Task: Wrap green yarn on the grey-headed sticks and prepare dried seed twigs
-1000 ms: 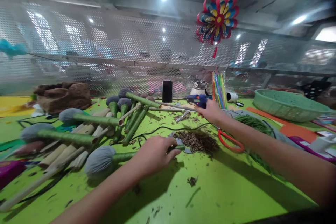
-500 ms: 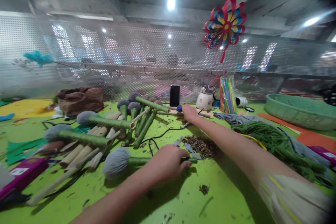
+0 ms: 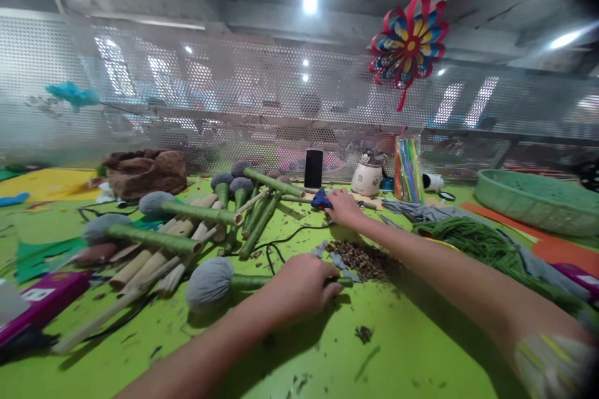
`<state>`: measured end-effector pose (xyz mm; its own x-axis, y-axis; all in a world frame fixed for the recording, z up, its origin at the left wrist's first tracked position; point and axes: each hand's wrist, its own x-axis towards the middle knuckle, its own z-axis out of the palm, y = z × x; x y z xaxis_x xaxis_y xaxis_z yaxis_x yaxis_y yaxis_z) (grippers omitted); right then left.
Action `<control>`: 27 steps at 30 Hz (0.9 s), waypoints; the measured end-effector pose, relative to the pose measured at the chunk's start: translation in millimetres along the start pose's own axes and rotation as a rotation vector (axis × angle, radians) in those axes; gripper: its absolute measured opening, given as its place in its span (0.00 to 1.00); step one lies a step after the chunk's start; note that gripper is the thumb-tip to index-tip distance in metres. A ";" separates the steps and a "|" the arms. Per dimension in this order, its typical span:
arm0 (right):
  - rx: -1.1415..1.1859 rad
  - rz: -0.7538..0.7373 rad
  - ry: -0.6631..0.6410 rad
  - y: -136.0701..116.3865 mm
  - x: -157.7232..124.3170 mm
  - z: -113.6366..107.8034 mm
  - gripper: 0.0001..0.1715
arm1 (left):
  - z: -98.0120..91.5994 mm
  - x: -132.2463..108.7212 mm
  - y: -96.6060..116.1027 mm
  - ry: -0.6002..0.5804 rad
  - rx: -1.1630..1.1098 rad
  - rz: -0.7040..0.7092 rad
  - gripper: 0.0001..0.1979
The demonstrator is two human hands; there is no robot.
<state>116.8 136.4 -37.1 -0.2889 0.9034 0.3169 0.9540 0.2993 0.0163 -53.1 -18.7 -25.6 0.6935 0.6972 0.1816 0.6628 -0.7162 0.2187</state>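
My left hand [image 3: 306,287] is closed round the green-wrapped handle of a mallet-like stick [image 3: 248,282] with a round grey cloth head. The stick lies low over the green table, head to the left, its tip showing past my fingers. Farther off, my right hand [image 3: 344,207] grips a blue glue gun [image 3: 321,199] with a small red spot on it; my fingers hide part of its body. Between my arms lies a heap of brown dried bits [image 3: 360,260] on grey scraps.
Several similar grey-headed sticks [image 3: 187,211] lie at left over bare wooden sticks, near a purple box [image 3: 51,296]. A black cord [image 3: 299,230] crosses the middle. Behind stand a phone [image 3: 313,168] and jug [image 3: 367,174]. Green yarn [image 3: 468,240] and a green basin [image 3: 538,202] are right.
My right hand has shifted slightly, and more of the blue glue gun shows, now raised with a red spot visible. My left hand keeps its hold on the stick. The view has tilted a little.
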 end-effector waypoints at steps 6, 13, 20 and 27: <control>0.468 -0.210 -0.038 -3.0 -98.4 -44.0 0.13 | -0.1 -2.0 13.7 -0.001 0.067 0.124 0.11; 0.685 -0.384 -0.378 -9.2 -176.4 -80.3 0.12 | 3.7 -5.4 26.8 0.017 0.145 0.235 0.07; 0.967 -0.231 -0.382 -20.9 -186.5 -56.5 0.11 | 13.0 -3.9 23.6 0.060 0.183 0.373 0.08; 1.445 -0.023 -0.605 -15.5 -193.8 -49.0 0.18 | 4.8 -8.0 36.3 0.064 0.075 0.342 0.10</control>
<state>161.9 -58.4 -52.4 -0.6278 0.7732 -0.0896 0.1698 0.0237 -0.9852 -33.2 -50.4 -23.8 0.8613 0.4153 0.2928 0.4156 -0.9073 0.0644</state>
